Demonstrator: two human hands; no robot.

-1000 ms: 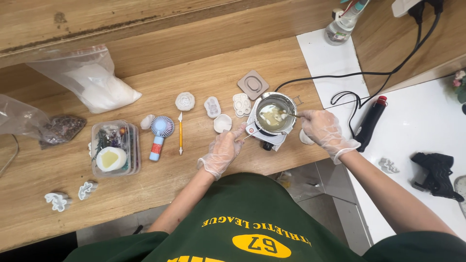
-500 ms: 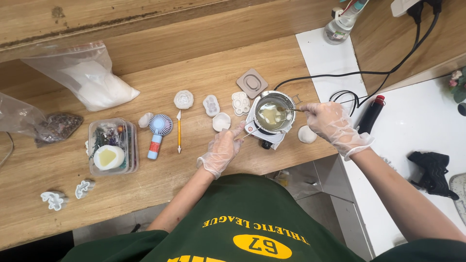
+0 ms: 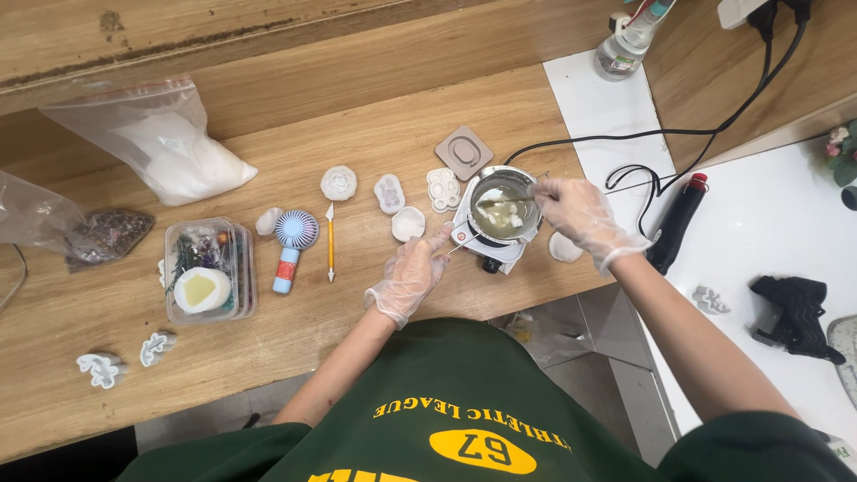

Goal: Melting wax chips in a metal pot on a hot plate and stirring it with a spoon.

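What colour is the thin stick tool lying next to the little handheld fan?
The stick tool is yellow with white tips, beside the blue fan; clearest in the head view.

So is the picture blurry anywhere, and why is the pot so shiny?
Head view: mostly sharp and evenly lit; the right hand looks slightly smeared. The small metal pot glints where light bounces off its rim. The table edges bend a little, from the wide lens. Shadows are soft.
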